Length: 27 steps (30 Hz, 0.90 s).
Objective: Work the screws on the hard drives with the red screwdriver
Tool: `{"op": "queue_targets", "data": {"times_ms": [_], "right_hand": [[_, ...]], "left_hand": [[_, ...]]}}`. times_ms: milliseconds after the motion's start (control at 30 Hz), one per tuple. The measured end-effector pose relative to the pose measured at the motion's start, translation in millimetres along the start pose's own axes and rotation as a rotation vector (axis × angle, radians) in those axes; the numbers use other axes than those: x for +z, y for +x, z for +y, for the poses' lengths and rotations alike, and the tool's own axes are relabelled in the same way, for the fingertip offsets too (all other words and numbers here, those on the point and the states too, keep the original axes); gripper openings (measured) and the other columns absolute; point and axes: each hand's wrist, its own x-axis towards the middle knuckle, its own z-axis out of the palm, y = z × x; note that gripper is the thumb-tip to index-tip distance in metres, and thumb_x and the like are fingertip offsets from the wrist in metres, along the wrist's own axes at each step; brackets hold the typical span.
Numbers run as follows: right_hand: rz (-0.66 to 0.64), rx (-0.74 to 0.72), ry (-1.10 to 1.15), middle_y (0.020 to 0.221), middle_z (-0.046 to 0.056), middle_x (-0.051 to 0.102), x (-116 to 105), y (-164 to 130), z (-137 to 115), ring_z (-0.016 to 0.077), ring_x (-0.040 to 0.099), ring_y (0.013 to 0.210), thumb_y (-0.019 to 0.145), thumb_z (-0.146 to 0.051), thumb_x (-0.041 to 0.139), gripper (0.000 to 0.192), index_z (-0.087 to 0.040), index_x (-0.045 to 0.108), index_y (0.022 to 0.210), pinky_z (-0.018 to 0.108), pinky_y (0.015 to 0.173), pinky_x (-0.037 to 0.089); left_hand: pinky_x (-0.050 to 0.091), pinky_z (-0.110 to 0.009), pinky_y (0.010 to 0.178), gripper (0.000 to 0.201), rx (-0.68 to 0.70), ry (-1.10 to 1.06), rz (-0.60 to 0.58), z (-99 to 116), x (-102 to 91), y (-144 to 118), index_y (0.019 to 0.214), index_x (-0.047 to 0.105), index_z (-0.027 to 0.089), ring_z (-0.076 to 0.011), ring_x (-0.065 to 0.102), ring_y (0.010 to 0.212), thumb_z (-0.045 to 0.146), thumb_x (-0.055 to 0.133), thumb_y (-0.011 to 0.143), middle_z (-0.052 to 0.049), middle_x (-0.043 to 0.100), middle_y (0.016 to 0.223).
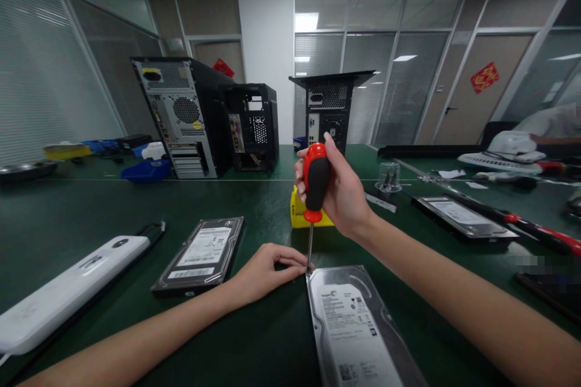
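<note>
Screwdriver (314,193) in our right hand (341,196): we hold it upright by its red and black handle, fingers wrapped all the way round and the thumb up near the cap, so the grip is closed tight on the tool. Its thin metal shaft runs straight down to the top left corner of the hard drive (354,326) that lies flat on the green table (91,205) right in front of us, label side up, its lower end cut off by the bottom edge of the view. Our left hand (265,269) rests on the table just left of that corner, thumb and forefinger pinched together right at the screwdriver's tip; whether they hold anything small between them we cannot tell. Behind the handle sits a yellow box (300,213), partly hidden by our hand. To the left of our left hand lies a second hard drive (202,254), also label up, and further left a long white device (63,293) with a dark cable at its far end. To the right, well apart from our drive, a third hard drive (463,217) lies beside a red-handled tool (542,233), with a small clear cup (388,176) holding what look like screws near it. At the far side of the table stand three opened computer cases (181,115), and a blue tray (146,170) lies in front of the leftmost one.
</note>
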Motion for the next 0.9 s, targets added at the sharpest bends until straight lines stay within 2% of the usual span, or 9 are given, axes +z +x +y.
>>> {"op": "queue_targets", "data": {"times_ms": [133, 233, 333, 433, 567, 700, 800, 900], "right_hand": [[-0.099, -0.027, 0.033, 0.06, -0.002, 0.054, 0.0, -1.0, -0.5, 0.0075, 0.046, 0.048, 0.084, -0.059, 0.041, 0.041, -0.019, 0.053, 0.083, 0.02, 0.045, 0.037], [-0.123, -0.036, -0.01, 0.057, -0.004, 0.051, 4.2, -2.7, -1.5, 0.0072, 0.042, 0.044, 0.081, -0.055, 0.05, 0.034, -0.022, 0.045, 0.079, 0.02, 0.042, 0.033], [-0.092, -0.038, -0.075, 0.056, -0.007, 0.049, 7.7, -3.7, -2.5, 0.0066, 0.039, 0.042, 0.076, -0.045, 0.064, 0.034, -0.023, 0.038, 0.077, 0.02, 0.041, 0.032], [-0.069, -0.051, -0.088, 0.055, -0.008, 0.049, 7.5, -3.4, -2.3, 0.0072, 0.04, 0.041, 0.076, -0.044, 0.064, 0.034, -0.024, 0.037, 0.078, 0.021, 0.041, 0.033], [-0.059, -0.071, -0.091, 0.057, -0.006, 0.05, 4.2, -2.5, -0.7, 0.0072, 0.042, 0.043, 0.079, -0.048, 0.058, 0.031, -0.022, 0.042, 0.078, 0.02, 0.042, 0.036], [-0.034, -0.026, -0.076, 0.065, -0.003, 0.054, 1.9, -1.9, -0.3, 0.0073, 0.048, 0.049, 0.078, -0.052, 0.057, 0.033, -0.02, 0.051, 0.079, 0.02, 0.046, 0.041], [-0.067, 0.007, -0.024, 0.074, -0.001, 0.056, 0.2, -1.0, -1.2, 0.0081, 0.052, 0.056, 0.079, -0.055, 0.053, 0.038, -0.018, 0.059, 0.083, 0.021, 0.051, 0.045], [-0.119, 0.035, -0.003, 0.07, 0.0, 0.055, -1.4, -0.1, -1.7, 0.0084, 0.05, 0.055, 0.081, -0.058, 0.047, 0.044, -0.017, 0.062, 0.082, 0.022, 0.052, 0.044]], "left_hand": [[0.05, -0.029, 0.084, 0.024, -0.005, 0.008, -0.004, 0.8, -0.4, -0.4, 0.096, 0.069, 0.011, -0.0192, 0.066, 0.091, 0.027, 0.059, 0.081, -0.008, 0.071, 0.097], [0.05, -0.03, 0.084, 0.025, -0.003, 0.013, -0.009, 0.1, -0.6, -0.5, 0.097, 0.069, 0.011, -0.0192, 0.066, 0.091, 0.029, 0.059, 0.081, -0.008, 0.071, 0.097], [0.049, -0.03, 0.084, 0.026, -0.005, 0.001, -0.006, -0.4, -0.4, -0.3, 0.096, 0.069, 0.011, -0.0193, 0.066, 0.091, 0.03, 0.059, 0.081, -0.008, 0.071, 0.098], [0.049, -0.029, 0.084, 0.026, -0.002, 0.01, -0.005, -0.4, -0.1, -0.2, 0.096, 0.069, 0.011, -0.0189, 0.065, 0.09, 0.029, 0.059, 0.081, -0.008, 0.071, 0.096], [0.049, -0.03, 0.083, 0.025, -0.01, 0.006, -0.003, 0.0, 0.1, 0.1, 0.095, 0.069, 0.011, -0.0186, 0.066, 0.088, 0.029, 0.059, 0.08, -0.008, 0.071, 0.094], [0.049, -0.03, 0.083, 0.025, -0.003, 0.015, -0.006, 0.6, 0.0, 0.5, 0.095, 0.069, 0.011, -0.0189, 0.065, 0.089, 0.03, 0.059, 0.08, -0.008, 0.071, 0.096], [0.049, -0.029, 0.083, 0.025, 0.005, 0.022, -0.012, 0.8, -0.3, 0.2, 0.096, 0.069, 0.011, -0.0187, 0.065, 0.089, 0.029, 0.058, 0.081, -0.008, 0.071, 0.097], [0.049, -0.028, 0.082, 0.025, 0.007, 0.021, -0.012, 1.0, -0.6, -0.5, 0.096, 0.069, 0.011, -0.0184, 0.065, 0.088, 0.028, 0.058, 0.081, -0.008, 0.071, 0.096]]}}
